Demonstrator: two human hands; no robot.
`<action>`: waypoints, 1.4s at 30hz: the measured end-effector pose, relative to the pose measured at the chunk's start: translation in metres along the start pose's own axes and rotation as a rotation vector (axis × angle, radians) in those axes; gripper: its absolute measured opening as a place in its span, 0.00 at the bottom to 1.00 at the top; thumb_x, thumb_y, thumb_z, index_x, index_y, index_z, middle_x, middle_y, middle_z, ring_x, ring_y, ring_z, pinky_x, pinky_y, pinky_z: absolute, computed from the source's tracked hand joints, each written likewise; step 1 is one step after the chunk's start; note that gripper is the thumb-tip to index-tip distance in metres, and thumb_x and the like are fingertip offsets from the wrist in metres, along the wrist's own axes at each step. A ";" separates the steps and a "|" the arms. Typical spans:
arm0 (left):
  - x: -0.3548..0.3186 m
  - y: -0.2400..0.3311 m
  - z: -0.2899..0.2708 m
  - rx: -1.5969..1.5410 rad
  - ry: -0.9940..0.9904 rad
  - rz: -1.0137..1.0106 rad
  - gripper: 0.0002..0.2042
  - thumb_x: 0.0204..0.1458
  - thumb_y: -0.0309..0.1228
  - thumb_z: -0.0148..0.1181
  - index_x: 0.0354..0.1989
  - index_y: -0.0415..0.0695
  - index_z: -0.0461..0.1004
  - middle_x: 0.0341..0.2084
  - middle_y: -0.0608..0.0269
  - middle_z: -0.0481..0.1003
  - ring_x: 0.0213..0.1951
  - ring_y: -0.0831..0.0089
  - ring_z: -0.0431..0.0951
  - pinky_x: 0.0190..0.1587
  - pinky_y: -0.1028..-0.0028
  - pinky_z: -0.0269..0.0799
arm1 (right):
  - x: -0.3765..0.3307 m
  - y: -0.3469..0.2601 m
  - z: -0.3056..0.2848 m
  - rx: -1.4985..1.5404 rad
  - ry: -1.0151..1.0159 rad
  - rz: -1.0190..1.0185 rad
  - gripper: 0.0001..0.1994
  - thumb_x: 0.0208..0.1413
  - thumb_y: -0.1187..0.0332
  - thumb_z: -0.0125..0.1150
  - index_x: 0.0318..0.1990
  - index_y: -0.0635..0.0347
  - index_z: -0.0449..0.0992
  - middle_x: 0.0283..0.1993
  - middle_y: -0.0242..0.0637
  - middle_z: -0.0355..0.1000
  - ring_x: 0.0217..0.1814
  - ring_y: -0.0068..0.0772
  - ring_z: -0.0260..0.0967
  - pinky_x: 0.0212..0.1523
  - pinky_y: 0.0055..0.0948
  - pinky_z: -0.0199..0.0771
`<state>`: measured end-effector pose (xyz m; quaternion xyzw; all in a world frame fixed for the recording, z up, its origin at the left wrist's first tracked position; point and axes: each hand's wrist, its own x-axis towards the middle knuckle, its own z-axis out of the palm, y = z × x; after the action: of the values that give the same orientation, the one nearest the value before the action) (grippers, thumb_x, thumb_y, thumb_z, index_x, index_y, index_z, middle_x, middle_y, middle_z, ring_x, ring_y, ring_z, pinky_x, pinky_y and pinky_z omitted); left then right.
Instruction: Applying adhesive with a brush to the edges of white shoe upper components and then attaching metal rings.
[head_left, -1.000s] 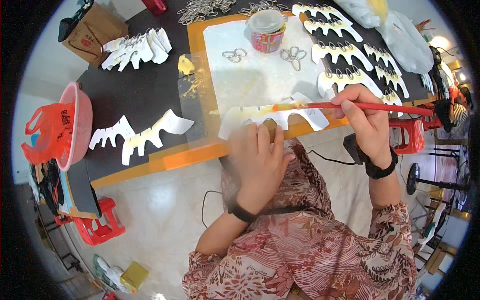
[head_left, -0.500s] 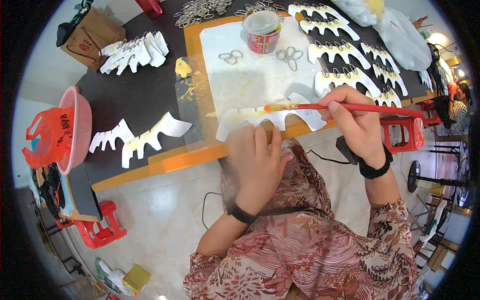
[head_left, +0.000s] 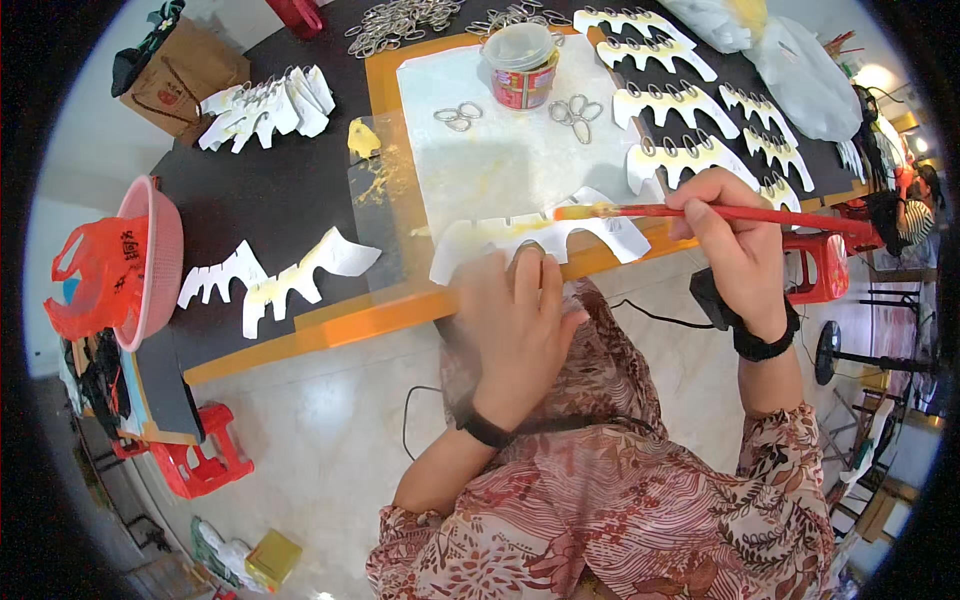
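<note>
Between thumb and fingers of my right hand (head_left: 738,245) is a long red-handled paintbrush (head_left: 745,214), lying sideways. Its yellowish tip is over the upper edge of a white cut-out piece (head_left: 465,250) with several prongs, which has a yellowish smear along that edge. Fingers of my left hand (head_left: 515,320) lie stretched over this piece's near edge; the hand is partly blurred and hides part of the piece. The piece lies on a white sheet (head_left: 430,170). Farther back stand a small tub (head_left: 523,82) and two groups of oval metal rings (head_left: 577,118).
Similar white pieces with rings (head_left: 672,108) lie in rows at right, and a stack of them (head_left: 265,108) at back left. Two ringless pieces (head_left: 312,278) lie left. A pink basket (head_left: 165,265) holds a red bag. Loose rings (head_left: 400,25) are heaped at the back.
My right hand and the paintbrush have moved to the right, so the tip sits farther along the piece's edge. My left hand has stayed nearly in place.
</note>
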<state>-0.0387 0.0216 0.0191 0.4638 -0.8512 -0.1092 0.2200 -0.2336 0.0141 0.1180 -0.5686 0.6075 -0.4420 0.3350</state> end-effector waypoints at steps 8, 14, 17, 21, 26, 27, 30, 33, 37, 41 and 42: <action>-0.002 0.003 0.000 0.050 -0.035 0.017 0.29 0.36 0.44 0.65 0.47 0.42 0.68 0.49 0.61 0.63 0.55 0.53 0.58 0.55 0.50 0.43 | -0.001 0.008 0.007 0.011 -0.102 -0.040 0.05 0.53 0.75 0.50 0.32 0.66 0.72 0.25 0.29 0.69 0.28 0.15 0.63 0.29 0.17 0.63; -0.001 0.003 -0.002 0.070 -0.077 0.026 0.29 0.38 0.45 0.64 0.49 0.44 0.67 0.50 0.61 0.63 0.55 0.52 0.58 0.55 0.49 0.42 | -0.002 0.003 0.008 0.114 -0.007 0.000 0.05 0.53 0.76 0.49 0.32 0.66 0.72 0.27 0.31 0.69 0.28 0.15 0.62 0.29 0.17 0.62; 0.000 0.005 -0.004 0.047 -0.068 0.027 0.30 0.38 0.45 0.64 0.50 0.45 0.67 0.50 0.61 0.63 0.55 0.52 0.58 0.55 0.49 0.43 | -0.001 0.003 0.014 0.021 -0.087 -0.082 0.05 0.53 0.75 0.50 0.32 0.66 0.72 0.26 0.30 0.69 0.27 0.15 0.62 0.28 0.18 0.62; -0.002 0.003 -0.002 0.051 -0.048 0.038 0.30 0.37 0.45 0.64 0.50 0.45 0.67 0.49 0.61 0.63 0.55 0.52 0.58 0.55 0.49 0.44 | 0.002 0.006 0.018 -0.029 -0.139 -0.114 0.05 0.53 0.74 0.51 0.32 0.66 0.72 0.25 0.31 0.69 0.27 0.16 0.62 0.28 0.19 0.63; -0.003 0.004 -0.001 0.060 -0.033 0.043 0.30 0.37 0.46 0.64 0.50 0.45 0.68 0.49 0.61 0.63 0.55 0.52 0.58 0.55 0.49 0.45 | 0.008 0.009 0.029 0.032 -0.151 -0.162 0.06 0.53 0.74 0.50 0.32 0.66 0.72 0.25 0.32 0.69 0.27 0.19 0.63 0.28 0.20 0.63; -0.003 0.003 -0.002 0.065 -0.036 0.044 0.30 0.37 0.46 0.64 0.50 0.45 0.67 0.49 0.61 0.63 0.56 0.52 0.57 0.55 0.49 0.45 | 0.008 0.009 0.028 0.032 -0.154 -0.163 0.06 0.53 0.74 0.50 0.32 0.66 0.72 0.25 0.32 0.69 0.27 0.19 0.63 0.28 0.20 0.63; -0.003 0.002 -0.001 0.061 -0.036 0.047 0.30 0.37 0.46 0.64 0.50 0.45 0.68 0.50 0.60 0.63 0.56 0.51 0.57 0.55 0.49 0.45 | 0.005 0.012 0.019 0.003 -0.184 -0.154 0.06 0.53 0.74 0.49 0.33 0.66 0.72 0.27 0.31 0.69 0.28 0.17 0.63 0.29 0.19 0.63; -0.003 0.002 -0.002 0.065 -0.045 0.049 0.30 0.38 0.46 0.64 0.50 0.45 0.68 0.50 0.60 0.63 0.56 0.51 0.57 0.55 0.49 0.45 | 0.001 0.006 0.013 0.047 -0.100 -0.045 0.06 0.54 0.75 0.48 0.34 0.65 0.72 0.28 0.30 0.70 0.29 0.16 0.63 0.30 0.18 0.64; -0.003 0.003 -0.001 0.081 -0.056 0.051 0.30 0.38 0.45 0.63 0.51 0.45 0.68 0.51 0.60 0.63 0.56 0.51 0.57 0.56 0.49 0.44 | 0.005 0.003 0.024 0.073 -0.116 -0.053 0.06 0.54 0.74 0.49 0.34 0.65 0.73 0.28 0.31 0.70 0.30 0.16 0.64 0.31 0.17 0.64; -0.004 0.002 -0.002 0.061 -0.041 0.045 0.29 0.38 0.45 0.63 0.50 0.45 0.68 0.51 0.60 0.63 0.56 0.51 0.57 0.56 0.49 0.43 | 0.004 0.007 0.016 0.016 -0.162 -0.047 0.06 0.53 0.74 0.49 0.33 0.65 0.73 0.27 0.30 0.69 0.30 0.16 0.64 0.31 0.18 0.64; -0.003 0.003 -0.001 0.065 -0.047 0.045 0.29 0.38 0.45 0.63 0.50 0.46 0.68 0.51 0.60 0.63 0.56 0.51 0.57 0.56 0.49 0.43 | 0.002 0.005 0.014 0.014 -0.161 -0.047 0.06 0.53 0.74 0.49 0.33 0.65 0.73 0.27 0.30 0.69 0.30 0.16 0.64 0.31 0.18 0.64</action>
<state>-0.0384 0.0259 0.0202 0.4487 -0.8694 -0.0875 0.1874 -0.2231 0.0093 0.1082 -0.6139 0.5620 -0.4069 0.3765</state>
